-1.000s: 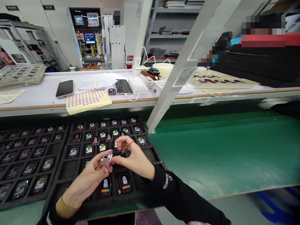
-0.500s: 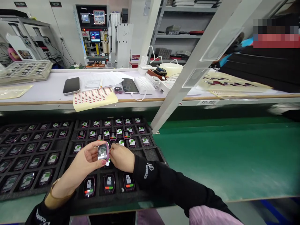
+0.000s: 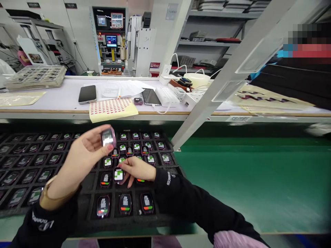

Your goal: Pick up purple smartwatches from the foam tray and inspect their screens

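My left hand [image 3: 86,146] is raised over the tray. Its thumb and fingers pinch a purple-cased smartwatch [image 3: 107,137] by the edges, its screen pale with glare. Lower and to the right, my right hand [image 3: 138,168] grips another smartwatch [image 3: 119,174] at its right side; that screen shows green and white blocks. Beneath both hands lies a black foam tray [image 3: 85,212] whose compartments hold several more watches. In the front row, a watch [image 3: 103,206] shows white text above a red and green bar.
A second tray of watches [image 3: 17,197] adjoins on the left. Behind, a raised shelf carries a phone [image 3: 87,94], a sheet of red stickers [image 3: 112,109] and a white charger [image 3: 167,96]. A slanted metal post [image 3: 196,113] stands at the tray's right, beside the green bench [image 3: 245,182].
My left hand has lifted up and to the left with its watch. My right hand has come away from that watch and now grips another one lower down. The view has shifted slightly.
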Available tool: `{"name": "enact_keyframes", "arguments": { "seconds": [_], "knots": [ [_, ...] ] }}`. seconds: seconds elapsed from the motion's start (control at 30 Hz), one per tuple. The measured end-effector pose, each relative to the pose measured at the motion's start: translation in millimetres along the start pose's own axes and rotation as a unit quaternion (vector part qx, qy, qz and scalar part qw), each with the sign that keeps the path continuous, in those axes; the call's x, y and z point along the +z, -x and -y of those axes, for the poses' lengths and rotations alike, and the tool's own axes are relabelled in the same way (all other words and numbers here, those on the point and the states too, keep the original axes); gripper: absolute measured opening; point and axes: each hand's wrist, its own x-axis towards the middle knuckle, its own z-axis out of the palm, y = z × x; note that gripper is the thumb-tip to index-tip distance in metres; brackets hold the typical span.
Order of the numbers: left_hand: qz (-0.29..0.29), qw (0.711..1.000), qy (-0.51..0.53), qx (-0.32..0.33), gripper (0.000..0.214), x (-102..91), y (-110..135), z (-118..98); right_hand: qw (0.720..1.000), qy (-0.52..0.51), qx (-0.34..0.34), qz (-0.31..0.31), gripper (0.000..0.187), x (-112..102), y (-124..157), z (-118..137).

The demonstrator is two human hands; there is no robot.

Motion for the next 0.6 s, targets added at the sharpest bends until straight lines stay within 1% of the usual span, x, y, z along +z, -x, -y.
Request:
{"name": "enact_keyframes", "arguments": {
  "seconds": [0.07,0.1,0.17,0.23,0.3,0.37,0.47,0.5,0.6],
  "knots": [
    [-0.005,0.998,-0.015,0.060,0.059,1.3,-11.3,-26.7,0.998,-0.064,-0.002,0.002,0.041,-12.5,-6.6,11.6],
    [-0.017,0.995,-0.025,0.094,0.059,2.9,-15.0,-39.8,0.996,-0.087,-0.009,-0.004,0.043,-20.9,-9.3,19.7],
    [-0.036,0.988,-0.038,0.148,0.057,8.2,-18.8,-60.6,0.989,-0.138,-0.028,-0.039,0.044,-39.8,-12.5,39.1],
    [-0.056,0.982,-0.009,0.180,0.054,15.2,-21.2,-69.7,0.972,-0.214,-0.044,-0.088,0.045,-57.7,-12.6,59.1],
    [-0.068,0.982,0.019,0.173,0.052,21.4,-25.9,-66.0,0.947,-0.289,-0.058,-0.124,0.047,-70.9,-9.9,75.1],
    [-0.061,0.988,0.017,0.140,0.050,24.9,-34.6,-53.4,0.935,-0.314,-0.084,-0.142,0.044,-78.7,-6.6,83.7],
    [-0.023,0.995,-0.008,0.099,0.049,24.7,-51.4,-28.8,0.937,-0.279,-0.150,-0.150,0.029,-84.3,-4.7,82.3],
    [-0.013,0.996,-0.014,0.090,0.048,23.8,-56.6,-21.0,0.937,-0.265,-0.169,-0.150,0.029,-85.7,-5.2,79.4],
    [0.021,0.997,-0.024,0.065,0.048,21.4,-67.5,-2.5,0.941,-0.236,-0.193,-0.148,0.045,-89.9,-8.7,69.7]
  ]
}}
